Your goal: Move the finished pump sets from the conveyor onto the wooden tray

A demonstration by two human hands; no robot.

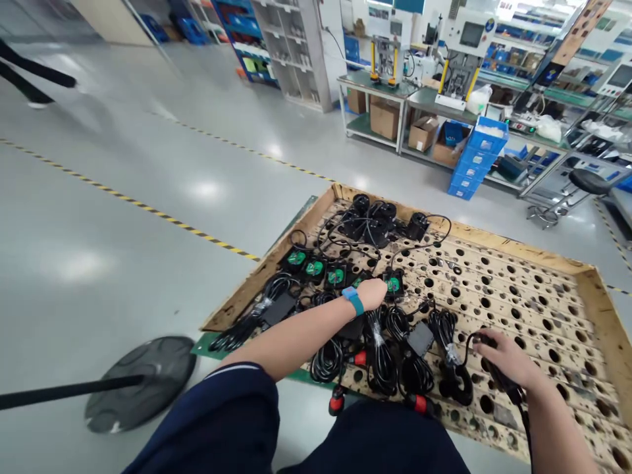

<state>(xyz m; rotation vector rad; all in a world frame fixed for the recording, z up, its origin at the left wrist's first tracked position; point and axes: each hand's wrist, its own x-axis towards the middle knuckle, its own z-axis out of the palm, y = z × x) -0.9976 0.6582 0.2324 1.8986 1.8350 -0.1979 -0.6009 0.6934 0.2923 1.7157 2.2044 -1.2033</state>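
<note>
A row of black units with green circuit boards [315,268] lies on the perforated wooden board [498,289]. My left hand [371,293], with a teal watch band at the wrist, is closed over one unit near the row's right end; what its fingers hold is hidden. Further right, my right hand [501,355] is wrapped round a black cable part [498,380] whose cord hangs down. Between and below the hands lie bundled black cables [380,352], a black adapter box [421,338] and red-black connectors [336,400].
Black round housings [378,224] with loose cords sit at the board's far side, inside a raised wooden rim [518,249]. Beyond stand stacked blue bins [476,158] and workbenches [380,85]. A round black base [143,382] is on the floor at left; a person's legs show top left.
</note>
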